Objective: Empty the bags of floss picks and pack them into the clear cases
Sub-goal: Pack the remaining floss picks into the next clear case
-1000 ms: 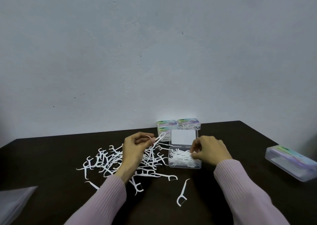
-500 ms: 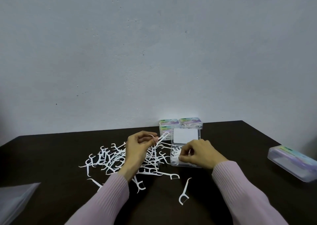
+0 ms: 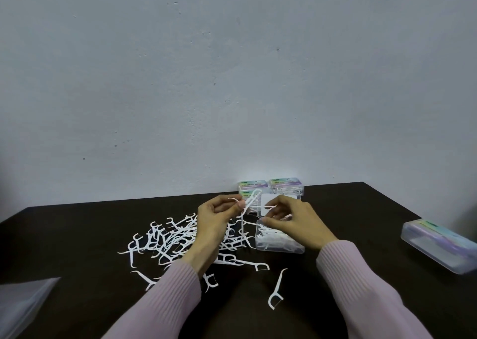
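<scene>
Loose white floss picks (image 3: 170, 240) lie in a heap on the dark table (image 3: 77, 235), left of centre. My left hand (image 3: 214, 220) is raised over the heap and pinches a few floss picks (image 3: 249, 201) that point up and right. An open clear case (image 3: 281, 247) partly filled with picks sits just right of the heap, its lid (image 3: 267, 200) standing up behind. My right hand (image 3: 296, 221) hovers over the case with thumb and forefinger curled towards the left hand's picks; whether it pinches one is unclear.
Two closed filled cases (image 3: 254, 185) (image 3: 285, 185) stand against the wall behind the open one. Another closed case (image 3: 438, 245) lies at the right edge. A clear plastic bag (image 3: 23, 305) lies at the lower left. Single picks (image 3: 277, 289) lie near the front.
My right hand has lifted out of the open case and moved left and up towards the picks held in my left hand. The left hand has stayed raised in place.
</scene>
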Demonstrator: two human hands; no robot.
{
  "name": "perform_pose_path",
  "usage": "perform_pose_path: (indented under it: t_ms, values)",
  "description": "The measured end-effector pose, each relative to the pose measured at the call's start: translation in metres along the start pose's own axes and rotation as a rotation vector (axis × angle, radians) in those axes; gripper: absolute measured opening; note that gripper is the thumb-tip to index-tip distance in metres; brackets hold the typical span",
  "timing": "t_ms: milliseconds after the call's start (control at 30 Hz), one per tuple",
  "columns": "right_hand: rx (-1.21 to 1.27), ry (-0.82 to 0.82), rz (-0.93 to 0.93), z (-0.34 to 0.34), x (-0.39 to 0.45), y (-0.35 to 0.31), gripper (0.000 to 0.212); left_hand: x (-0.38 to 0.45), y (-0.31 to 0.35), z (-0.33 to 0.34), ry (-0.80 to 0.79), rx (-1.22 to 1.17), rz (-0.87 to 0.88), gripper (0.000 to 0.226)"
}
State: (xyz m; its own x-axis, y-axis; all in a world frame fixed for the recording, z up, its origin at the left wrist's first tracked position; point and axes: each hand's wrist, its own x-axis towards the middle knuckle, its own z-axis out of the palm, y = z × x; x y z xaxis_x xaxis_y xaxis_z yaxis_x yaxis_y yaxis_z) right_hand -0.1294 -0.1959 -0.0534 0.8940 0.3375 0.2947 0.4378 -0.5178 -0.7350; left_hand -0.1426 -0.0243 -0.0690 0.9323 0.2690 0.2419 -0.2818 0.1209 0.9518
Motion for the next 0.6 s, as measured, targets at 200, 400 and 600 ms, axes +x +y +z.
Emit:
perform_pose_path:
  t_ms: [200,400,600]
  values:
    - [0.257,-0.022,0.066,0.013,-0.002,-0.006,0.053,-0.004,0.001,0.02,0.015,-0.173,-0.071,0.013]
    - [0.322,0.127,0.042,0.008,0.001,-0.003,0.015,-0.006,0.002,0.025,-0.007,-0.172,-0.076,0.014]
    - [0.573,0.222,0.111,-0.001,0.004,0.003,0.011,-0.007,0.002,0.025,-0.037,-0.129,-0.061,0.018]
